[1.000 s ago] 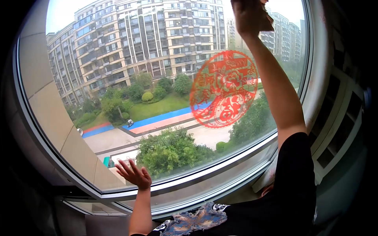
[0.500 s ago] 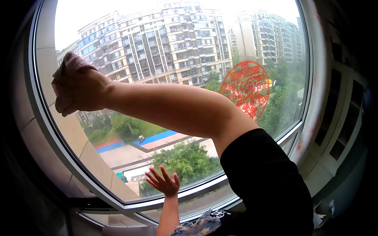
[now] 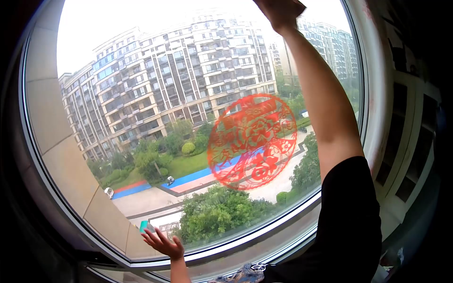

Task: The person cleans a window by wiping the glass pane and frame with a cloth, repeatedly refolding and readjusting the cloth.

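Observation:
At the top edge of the head view, my right hand (image 3: 278, 15) is raised against the window glass (image 3: 188, 23), arm stretched up. It is partly cut off; a dark corner of the cloth (image 3: 299, 7) shows beside it, and the fingers are mostly hidden. My left hand (image 3: 163, 244) is low, near the bottom of the window frame (image 3: 207, 257), with fingers spread and nothing held. Whether it touches the glass I cannot tell. A round red paper-cut decoration (image 3: 252, 141) is on the pane, left of my right forearm.
The window frame curves around the pane, with a ledge along the bottom. A white cabinet (image 3: 408, 155) with dark panels stands on the right. Beyond the glass are apartment buildings (image 3: 174, 80), trees (image 3: 222, 210) and a blue path (image 3: 191, 178).
My right hand has swept with the cloth from the left side of the pane to the top right. My left hand has shifted down and left. The view has also moved.

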`<state>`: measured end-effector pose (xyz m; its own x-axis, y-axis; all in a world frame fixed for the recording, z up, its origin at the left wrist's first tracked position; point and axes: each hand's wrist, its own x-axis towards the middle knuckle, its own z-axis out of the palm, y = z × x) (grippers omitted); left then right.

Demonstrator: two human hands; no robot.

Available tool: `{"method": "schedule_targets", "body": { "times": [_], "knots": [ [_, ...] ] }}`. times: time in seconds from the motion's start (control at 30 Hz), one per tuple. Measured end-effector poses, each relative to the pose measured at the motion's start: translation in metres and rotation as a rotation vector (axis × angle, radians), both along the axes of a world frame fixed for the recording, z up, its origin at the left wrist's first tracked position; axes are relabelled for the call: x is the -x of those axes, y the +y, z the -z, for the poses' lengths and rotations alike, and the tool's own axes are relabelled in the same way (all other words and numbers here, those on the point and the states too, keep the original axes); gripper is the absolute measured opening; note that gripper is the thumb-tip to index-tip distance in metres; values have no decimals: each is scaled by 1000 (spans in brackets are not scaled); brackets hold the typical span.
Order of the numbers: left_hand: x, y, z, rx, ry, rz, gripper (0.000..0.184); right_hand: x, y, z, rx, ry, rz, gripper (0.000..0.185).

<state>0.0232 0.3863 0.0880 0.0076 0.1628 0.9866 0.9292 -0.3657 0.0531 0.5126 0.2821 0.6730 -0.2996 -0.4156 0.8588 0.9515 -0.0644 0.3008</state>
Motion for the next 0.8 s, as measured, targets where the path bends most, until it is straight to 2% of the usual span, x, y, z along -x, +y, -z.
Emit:
{"method": "schedule_targets", "body": {
  "times": [0.13,0.2,0.27,0.37,0.4,0.43,0.5,0.53,0.57,0.6,0.63,0.67,0.7,0.77,0.8],
  "knots": [
    [-1,-2,-5,-35,-2,-4,69,-208,-19,65,67,333,-92,42],
    [0,-1,-7,-53,-5,-3,70,-282,-31,104,-5,216,30,40],
    [0,-3,-9,-42,2,-14,70,-340,-47,159,33,343,70,31],
    [-2,-6,-11,-47,10,-48,69,-422,-62,261,46,472,72,30],
    [-5,-7,-14,-55,-5,-23,70,-458,-60,302,73,659,124,41],
    [-3,-7,-14,-47,4,-29,70,-484,-57,340,100,844,176,56],
    [-8,-9,-13,-29,7,-39,71,-505,-61,412,69,1052,77,60],
    [-7,-9,-16,-34,11,-29,71,-476,-77,436,103,1075,154,60],
    [-9,-10,-17,-37,12,-21,71,-488,-76,467,72,1053,181,60],
    [-8,-10,-15,-24,5,-26,71,-502,-74,497,49,1030,47,53],
    [-7,-8,-13,-35,-5,-24,72,-513,-76,519,67,1156,56,54],
    [-6,-6,-14,-53,-16,-23,72,-522,-77,530,122,1445,-31,58],
    [-7,-8,-15,-36,-27,-4,73,-511,-80,512,129,1433,-35,58],
    [-4,-5,-12,-42,-23,-3,73,-476,-88,454,-62,1674,-469,73],
    [-3,-3,-10,-52,-8,2,74,-488,-81,428,-30,1671,-301,85]
  ]
}}
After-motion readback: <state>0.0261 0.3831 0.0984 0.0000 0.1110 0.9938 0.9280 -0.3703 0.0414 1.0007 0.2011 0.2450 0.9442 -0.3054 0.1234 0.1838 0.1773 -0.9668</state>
